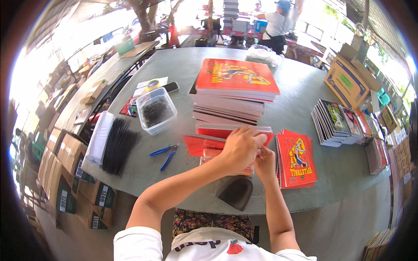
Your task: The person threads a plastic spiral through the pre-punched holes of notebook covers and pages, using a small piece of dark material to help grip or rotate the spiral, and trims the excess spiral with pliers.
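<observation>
**Before the person, at the table's near edge, both hands close on a red notebook**

The red notebook (pixel 200 145) sits under the hands, between a tall stack of printed sheets (pixel 235 80) and the table's near side. Its exposed edge runs roughly left to right, dipping slightly to the right; the hands hide too much to tell its long axis. Red covers show, somewhat blurred, with what looks like coil binding along the upper left edge.

The left hand (pixel 244 148) is bent over, its fingers bunched against the right hand (pixel 264 161), which is also curled. They seem to pinch something small at the notebook, but what exactly cannot be told.

Just right, bound red notebooks (pixel 298 158) lie piled, long axis pointing away from the person, coils along the left side, a yellow figure on the cover and lettering at the near end.

Left of the stack, a clear plastic tub (pixel 157 126) holds a tangle of fine black pieces (pixel 156 111). Far right stands a cardboard box (pixel 347 82), flaps open, its contents hidden.
</observation>
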`<state>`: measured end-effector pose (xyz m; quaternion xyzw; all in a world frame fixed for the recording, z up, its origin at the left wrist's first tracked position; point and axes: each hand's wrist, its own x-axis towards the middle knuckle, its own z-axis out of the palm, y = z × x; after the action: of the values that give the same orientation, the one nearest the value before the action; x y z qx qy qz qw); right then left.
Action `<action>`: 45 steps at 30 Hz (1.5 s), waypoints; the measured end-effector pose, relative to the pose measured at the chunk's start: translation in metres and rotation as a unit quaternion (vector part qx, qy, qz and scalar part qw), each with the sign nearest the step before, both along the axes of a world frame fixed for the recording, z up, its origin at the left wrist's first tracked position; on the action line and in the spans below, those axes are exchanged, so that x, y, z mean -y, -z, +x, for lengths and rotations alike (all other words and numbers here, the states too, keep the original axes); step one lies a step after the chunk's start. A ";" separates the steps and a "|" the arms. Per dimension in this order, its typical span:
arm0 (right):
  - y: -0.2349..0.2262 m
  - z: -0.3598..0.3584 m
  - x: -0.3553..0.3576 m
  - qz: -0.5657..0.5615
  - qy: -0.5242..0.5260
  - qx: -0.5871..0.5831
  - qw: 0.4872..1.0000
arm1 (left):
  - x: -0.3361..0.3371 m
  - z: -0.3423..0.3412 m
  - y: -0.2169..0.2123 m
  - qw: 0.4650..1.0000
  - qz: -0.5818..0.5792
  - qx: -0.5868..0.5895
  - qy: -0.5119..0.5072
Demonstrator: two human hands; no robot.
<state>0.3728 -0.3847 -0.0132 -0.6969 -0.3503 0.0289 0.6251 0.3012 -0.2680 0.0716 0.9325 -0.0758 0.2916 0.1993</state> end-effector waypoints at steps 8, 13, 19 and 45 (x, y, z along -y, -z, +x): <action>-0.091 0.000 0.012 -0.082 -0.126 -0.004 0.989 | -0.083 -0.106 0.018 0.957 0.012 -0.270 -0.102; -0.103 -0.060 -0.067 -0.187 -0.120 0.376 0.900 | -0.191 -0.162 0.101 0.899 0.029 -0.348 -0.266; -0.088 -0.054 -0.135 -0.150 -0.154 0.285 0.934 | -0.171 -0.163 0.097 0.899 -0.004 -0.319 -0.302; -0.092 -0.050 -0.142 -0.170 -0.125 0.258 0.943 | -0.129 -0.139 0.033 0.663 -0.697 -0.272 0.040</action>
<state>0.3228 -0.2429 0.0792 -0.7269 -0.5739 -0.0144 0.3770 0.1625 -0.1388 0.0386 0.5556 0.1701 -0.0152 0.8137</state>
